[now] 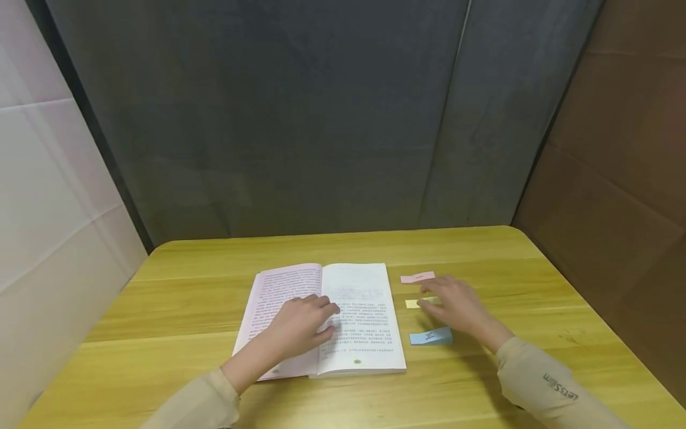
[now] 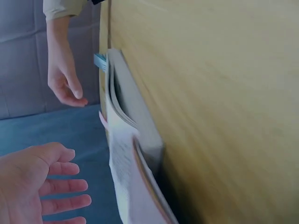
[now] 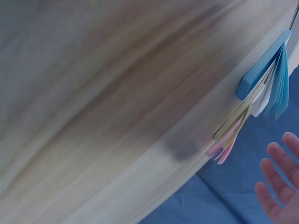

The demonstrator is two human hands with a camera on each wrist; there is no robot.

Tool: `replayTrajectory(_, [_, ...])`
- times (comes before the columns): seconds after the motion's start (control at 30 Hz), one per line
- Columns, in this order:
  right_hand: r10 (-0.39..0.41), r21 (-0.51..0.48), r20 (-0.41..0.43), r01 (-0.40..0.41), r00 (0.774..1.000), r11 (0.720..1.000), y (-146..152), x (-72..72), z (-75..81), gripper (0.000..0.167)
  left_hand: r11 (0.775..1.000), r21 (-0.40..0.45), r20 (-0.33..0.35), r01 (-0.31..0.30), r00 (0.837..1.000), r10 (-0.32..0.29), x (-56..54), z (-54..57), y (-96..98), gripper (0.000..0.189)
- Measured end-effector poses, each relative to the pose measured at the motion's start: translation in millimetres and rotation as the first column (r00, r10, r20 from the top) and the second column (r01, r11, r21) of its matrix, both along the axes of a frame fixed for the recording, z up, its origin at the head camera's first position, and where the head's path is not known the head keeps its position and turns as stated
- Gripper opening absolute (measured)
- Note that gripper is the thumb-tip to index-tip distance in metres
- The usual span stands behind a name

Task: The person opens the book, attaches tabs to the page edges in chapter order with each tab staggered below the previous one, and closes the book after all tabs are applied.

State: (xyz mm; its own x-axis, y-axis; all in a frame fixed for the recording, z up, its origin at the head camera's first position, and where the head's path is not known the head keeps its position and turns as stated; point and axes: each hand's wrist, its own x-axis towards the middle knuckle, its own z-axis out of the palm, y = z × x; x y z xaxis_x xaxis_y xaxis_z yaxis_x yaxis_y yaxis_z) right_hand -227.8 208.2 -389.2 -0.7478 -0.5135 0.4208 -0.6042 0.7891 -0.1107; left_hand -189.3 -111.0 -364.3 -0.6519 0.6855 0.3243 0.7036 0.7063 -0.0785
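A book [image 1: 364, 333] lies open on the table, with a pinkish left page and a white right page of print. My left hand [image 1: 301, 328] hovers over the book's middle; in the left wrist view its fingers are extended and hold nothing. To the book's right are three small sticky-note pads: pink [image 1: 417, 277], yellow [image 1: 411, 304] and blue [image 1: 430, 336], each with a dark mark on the pink and blue ones. Over the yellow pad, partly covering it, is my right hand [image 1: 455, 304]. The right wrist view shows that hand [image 3: 282, 184] apart from the pads, fingers spread and holding nothing.
The wooden table [image 1: 177, 298] has rounded far corners. A dark grey curtain [image 1: 300, 119] hangs behind it, a white one [image 1: 53, 179] stands at the left and a brown one [image 1: 616, 149] at the right.
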Motion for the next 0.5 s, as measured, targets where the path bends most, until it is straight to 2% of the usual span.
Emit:
replayTrajectory(0.13, [-0.027, -0.005, 0.003, 0.027, 1.0, 1.0, 3.7, -1.9, -0.3, 0.029, 1.0, -0.007, 0.02, 0.016, 1.0, -0.016, -8.3, 5.4, 17.4, 0.023])
replayTrajectory(0.3, [-0.052, -0.015, 0.005, 0.052, 0.999, 0.999, 6.8, -5.1, -1.0, 0.027, 1.0, -0.009, 0.058, 0.008, 0.998, -0.008, -18.6, 9.6, 36.0, 0.024])
replayTrajectory(0.5, [-0.06, -0.036, 0.038, 0.062, 0.997, 0.997, 8.8, -7.7, -1.3, 0.025, 1.0, 0.008, 0.128, 0.004, 0.992, -0.005, -32.1, 7.1, 55.6, 0.026])
